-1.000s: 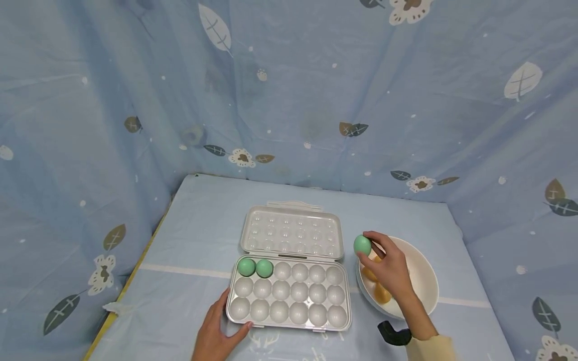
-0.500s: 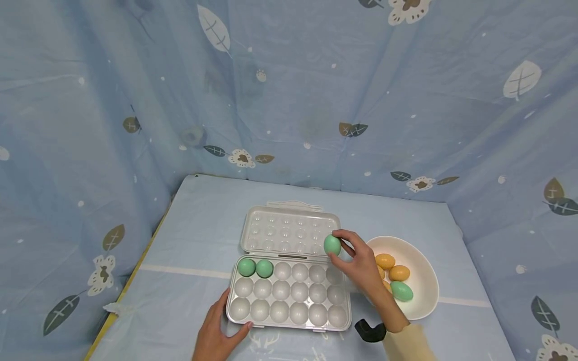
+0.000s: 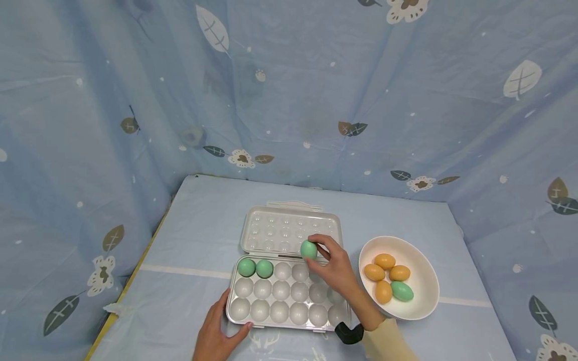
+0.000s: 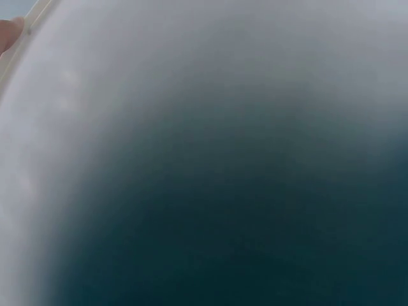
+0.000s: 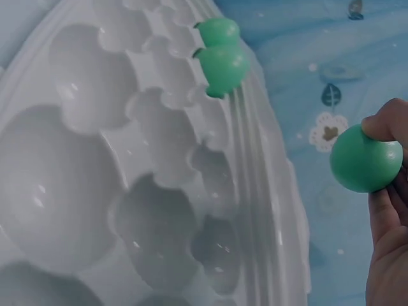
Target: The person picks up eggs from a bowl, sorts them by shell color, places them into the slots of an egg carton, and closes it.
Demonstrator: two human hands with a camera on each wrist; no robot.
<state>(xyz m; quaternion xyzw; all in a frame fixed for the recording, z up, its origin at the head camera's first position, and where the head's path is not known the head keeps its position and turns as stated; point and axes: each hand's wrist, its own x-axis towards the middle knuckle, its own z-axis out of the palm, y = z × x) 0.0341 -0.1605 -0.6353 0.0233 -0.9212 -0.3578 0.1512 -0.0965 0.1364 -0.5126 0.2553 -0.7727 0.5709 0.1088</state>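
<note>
A green egg [image 3: 308, 249] is pinched between the thumb and fingers of my right hand [image 3: 336, 268], above the hinge side of an egg carton [image 3: 281, 290]. In the right wrist view the same green egg [image 5: 363, 158] shows in the fingertips, apart from the carton's wells. Two green eggs [image 3: 255, 267] fill the first two wells of the back row, at the left. My left hand [image 3: 218, 328] holds the carton's front left corner, thumb on the front edge and fingers along the left side. The left wrist view is mostly dark blur, with one fingertip [image 4: 9, 33] at the carton's rim.
The carton's clear lid [image 3: 291, 223] lies folded back behind the wells. To the right stands a white bowl [image 3: 424, 286] with several orange eggs [image 3: 384, 261] and one green egg [image 3: 402, 291]. A blue patterned curtain [image 3: 289, 100] surrounds the table [image 3: 198, 225].
My right hand has carried the green egg leftward from above the bowl to the carton's hinge side. The eggs left in the bowl now show fully. My left hand has stayed put.
</note>
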